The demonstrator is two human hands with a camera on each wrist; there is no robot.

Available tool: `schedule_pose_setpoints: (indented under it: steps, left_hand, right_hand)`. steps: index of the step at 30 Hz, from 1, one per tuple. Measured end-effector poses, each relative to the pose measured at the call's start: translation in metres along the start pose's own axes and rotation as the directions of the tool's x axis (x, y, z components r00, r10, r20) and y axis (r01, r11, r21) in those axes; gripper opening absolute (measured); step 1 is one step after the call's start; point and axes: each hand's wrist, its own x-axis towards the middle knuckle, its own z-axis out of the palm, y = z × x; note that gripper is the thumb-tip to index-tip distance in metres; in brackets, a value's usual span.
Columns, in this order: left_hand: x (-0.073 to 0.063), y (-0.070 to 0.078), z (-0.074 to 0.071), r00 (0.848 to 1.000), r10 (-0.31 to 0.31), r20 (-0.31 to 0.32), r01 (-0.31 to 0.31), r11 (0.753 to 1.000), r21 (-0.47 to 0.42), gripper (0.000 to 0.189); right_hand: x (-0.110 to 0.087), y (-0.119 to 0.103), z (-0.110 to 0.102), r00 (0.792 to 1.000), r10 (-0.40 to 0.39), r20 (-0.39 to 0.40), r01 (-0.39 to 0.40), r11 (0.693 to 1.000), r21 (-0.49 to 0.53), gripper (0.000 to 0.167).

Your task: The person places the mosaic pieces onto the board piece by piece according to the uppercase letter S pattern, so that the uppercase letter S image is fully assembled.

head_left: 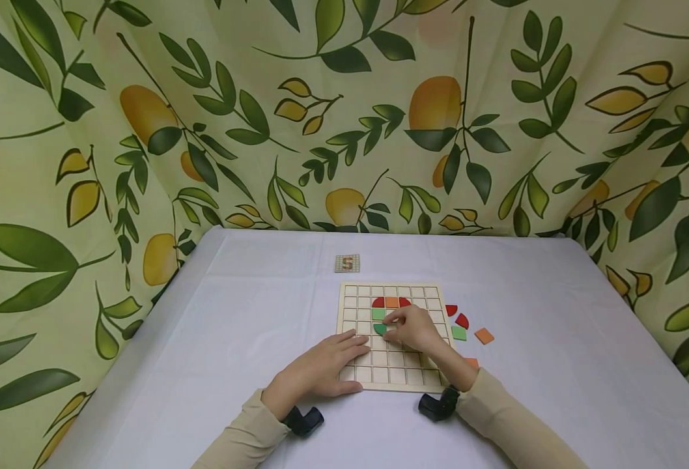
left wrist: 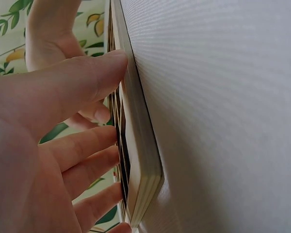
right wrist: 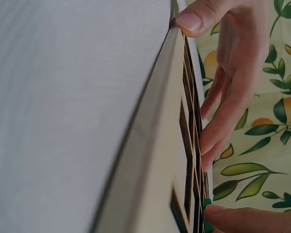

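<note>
A wooden grid board point(head_left: 397, 376) lies on the table in the head view. My left hand point(head_left: 323, 366) rests on its near left corner, fingers extended over the squares and thumb at the front edge. Over the board's middle, my right hand point(head_left: 413, 329) pinches a dark green quarter-circle tile point(head_left: 380, 329) at its right side. Just above that tile sits a light green square tile point(head_left: 378, 314). The row beyond has a red quarter-circle tile point(head_left: 378, 303), an orange square tile point(head_left: 392, 302) and another red tile point(head_left: 404, 301). The right wrist view shows a fingertip against the green tile point(right wrist: 208, 214).
Right of the board lie loose red tiles point(head_left: 462, 321), a light green tile point(head_left: 459, 333) and an orange tile point(head_left: 484, 336). Another orange tile point(head_left: 471, 361) is partly hidden by the right forearm. Beyond the board lies a small patterned card point(head_left: 347, 263) on the white tablecloth point(head_left: 251, 306).
</note>
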Motion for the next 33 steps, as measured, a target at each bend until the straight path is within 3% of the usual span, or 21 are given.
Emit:
schedule_pose_setpoints:
  steps: [14,33]
  left_hand:
    - [0.0005,-0.0002,0.0000,1.000,-0.012,0.009,0.012,1.000,0.005,0.064]
    - [-0.0002,-0.0003,-0.0009,1.000,-0.003,0.001,0.003,1.000,-0.006,0.063]
  right_hand:
    - [0.0014,-0.0022,-0.0003,1.000,-0.008,0.006,0.008,0.999,0.031,0.017]
    - [0.0068,-0.0028,0.0015,1.000,0.014,-0.022,-0.014,1.000,-0.015,0.013]
